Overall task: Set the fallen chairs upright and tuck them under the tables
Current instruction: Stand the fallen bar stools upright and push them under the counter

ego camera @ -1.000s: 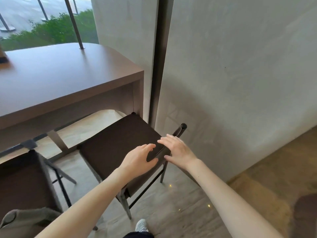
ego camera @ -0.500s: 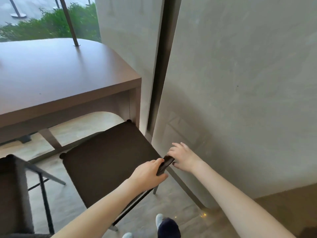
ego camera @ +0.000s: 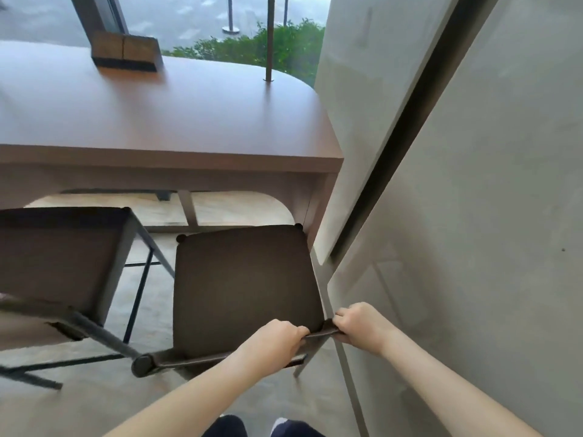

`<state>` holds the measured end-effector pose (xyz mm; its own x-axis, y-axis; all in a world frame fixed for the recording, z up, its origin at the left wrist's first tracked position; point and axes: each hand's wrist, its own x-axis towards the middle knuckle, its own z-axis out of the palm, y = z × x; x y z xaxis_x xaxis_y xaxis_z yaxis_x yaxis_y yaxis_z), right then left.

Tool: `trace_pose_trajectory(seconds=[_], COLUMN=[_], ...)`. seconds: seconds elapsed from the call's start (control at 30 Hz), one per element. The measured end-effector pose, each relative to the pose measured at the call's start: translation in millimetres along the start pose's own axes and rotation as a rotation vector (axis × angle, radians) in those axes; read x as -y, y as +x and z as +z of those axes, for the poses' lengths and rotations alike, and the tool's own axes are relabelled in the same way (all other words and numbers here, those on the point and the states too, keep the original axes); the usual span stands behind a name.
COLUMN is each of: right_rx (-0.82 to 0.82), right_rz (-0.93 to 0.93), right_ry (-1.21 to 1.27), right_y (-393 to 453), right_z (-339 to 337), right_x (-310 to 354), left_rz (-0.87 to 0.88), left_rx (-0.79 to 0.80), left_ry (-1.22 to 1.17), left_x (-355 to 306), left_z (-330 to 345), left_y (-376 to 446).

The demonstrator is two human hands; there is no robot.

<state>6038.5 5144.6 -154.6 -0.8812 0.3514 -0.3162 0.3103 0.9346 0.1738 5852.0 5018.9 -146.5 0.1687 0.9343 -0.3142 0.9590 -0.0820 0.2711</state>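
A dark brown chair (ego camera: 243, 288) stands upright in front of the brown table (ego camera: 176, 121), its seat's far corners close to the table's front edge and right leg. Both my hands grip the chair's low top rail at its right end. My left hand (ego camera: 274, 342) curls over the rail near the seat's back corner. My right hand (ego camera: 359, 324) holds the rail's tip, close to the wall. A second dark chair (ego camera: 63, 257) stands upright to the left, partly tucked toward the table.
A grey wall (ego camera: 473, 216) with a dark vertical gap runs close along the chair's right side. A wooden block (ego camera: 126, 55) sits on the table's far side by the window. My shoes (ego camera: 284, 428) show on the grey floor below.
The chair has turned square to the table and sits nearer its front edge. My hands went from resting on the rail to gripping it. My view swung left, bringing the second chair in.
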Motion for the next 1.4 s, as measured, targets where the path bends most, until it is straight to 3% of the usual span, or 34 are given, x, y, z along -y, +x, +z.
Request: trace_pose_trajectory(seconds=[0.2,0.53,0.73,0.87,1.03,1.23,1.4], right_rx=[-0.066,0.012,0.052,0.086,0.099,0.035,-0.007], right_rz=[-0.021,-0.078,-0.043,0.077,0.030,-0.013,0.000], right_ry=[0.000,-0.025,-0.024,-0.023,0.002,0.148,0.116], right_y=[8,46,59,64,76,81,77], right_z=[-11,-44,-45,-49,-54,-52,-57], right_x=[-26,-47,-53,-44,-23,-13,-6], left_rz=[-0.045,-0.097,-0.130,-0.126,-0.176,-0.403,-0.352], left_rx=[-0.044,-0.066,-0.064,-0.057,-0.087,-0.004,0.074], left_ry=[-0.005,0.005,-0.085,-0.073,0.050,0.162,0.324], left_x=[-7,15,29,31,55,93,100], left_z=[-8,-27,-30,-31,-31,-22,-30], left_y=[16,42,49,45,3,-75,-88])
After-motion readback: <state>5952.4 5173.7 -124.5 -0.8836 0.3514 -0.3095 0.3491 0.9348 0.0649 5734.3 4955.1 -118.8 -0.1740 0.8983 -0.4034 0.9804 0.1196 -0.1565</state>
